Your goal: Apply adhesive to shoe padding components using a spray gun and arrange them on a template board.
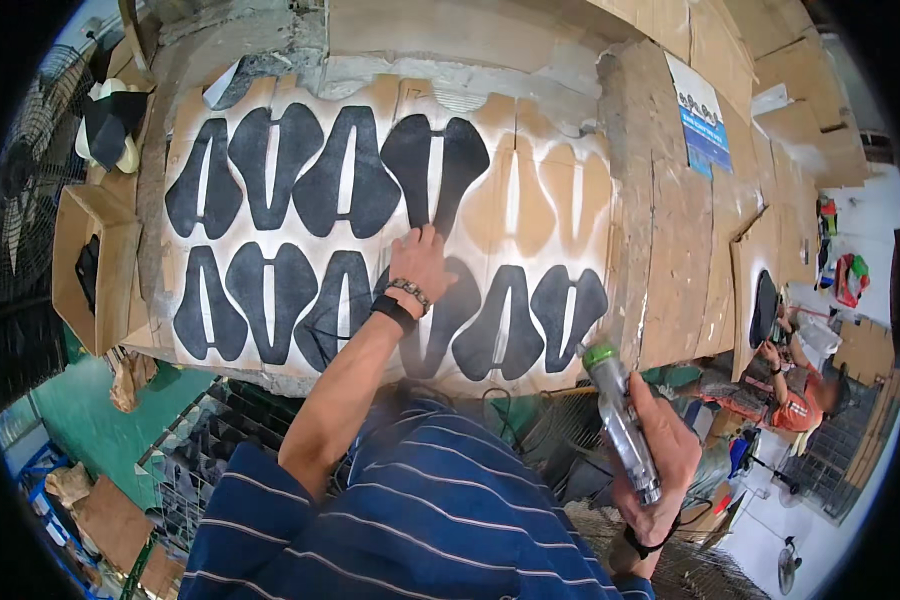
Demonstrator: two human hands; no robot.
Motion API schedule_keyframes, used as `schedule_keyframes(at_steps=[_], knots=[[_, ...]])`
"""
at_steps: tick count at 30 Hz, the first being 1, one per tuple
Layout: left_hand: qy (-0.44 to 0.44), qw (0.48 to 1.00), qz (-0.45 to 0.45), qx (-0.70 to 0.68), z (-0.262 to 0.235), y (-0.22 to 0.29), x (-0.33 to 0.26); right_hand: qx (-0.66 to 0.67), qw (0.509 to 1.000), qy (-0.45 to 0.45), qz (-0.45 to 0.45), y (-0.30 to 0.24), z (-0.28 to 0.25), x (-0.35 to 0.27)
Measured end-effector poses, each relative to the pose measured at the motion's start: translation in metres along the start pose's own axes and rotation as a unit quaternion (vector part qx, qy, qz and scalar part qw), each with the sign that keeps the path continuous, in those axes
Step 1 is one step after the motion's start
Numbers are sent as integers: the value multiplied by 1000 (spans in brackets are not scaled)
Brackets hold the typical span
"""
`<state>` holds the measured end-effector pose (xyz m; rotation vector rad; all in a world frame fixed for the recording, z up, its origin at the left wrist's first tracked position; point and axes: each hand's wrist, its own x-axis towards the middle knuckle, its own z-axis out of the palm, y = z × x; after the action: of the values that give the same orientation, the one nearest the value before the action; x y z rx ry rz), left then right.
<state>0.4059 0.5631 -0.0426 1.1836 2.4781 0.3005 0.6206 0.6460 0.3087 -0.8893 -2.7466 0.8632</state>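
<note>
My left hand, with a beaded bracelet and dark band at the wrist, grips the narrow near end of a black saddle-shaped piece with a central slot. That piece belongs to the far row on a cardboard sheet and looks slightly raised. In my right hand is a metal spray gun with a green ring near its head, held over the near right edge. Several similar pieces, such as the rightmost near one, lie flat. My left forearm partly covers the near row's middle.
Two bare piece-shaped outlines mark the cardboard at far right. On the left stands an open cardboard box with a dark item inside. A fan is beyond it. At right, a person in orange handles a dark piece.
</note>
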Motion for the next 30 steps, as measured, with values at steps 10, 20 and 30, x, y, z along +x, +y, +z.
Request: schedule_keyframes(at_steps=[10, 20, 30], knots=[[-14, 1000, -5, -8, -1, 2, -2, 24, 998, -55, 6, -11, -7, -5], [-2, 1000, -3, -10, 6, 2, -2, -12, 999, -24, 26, -1, -1, -3], [-20, 1000, -11, -1, 3, 1, -4, 13, 1000, 2, 6, -15, 3, 4]])
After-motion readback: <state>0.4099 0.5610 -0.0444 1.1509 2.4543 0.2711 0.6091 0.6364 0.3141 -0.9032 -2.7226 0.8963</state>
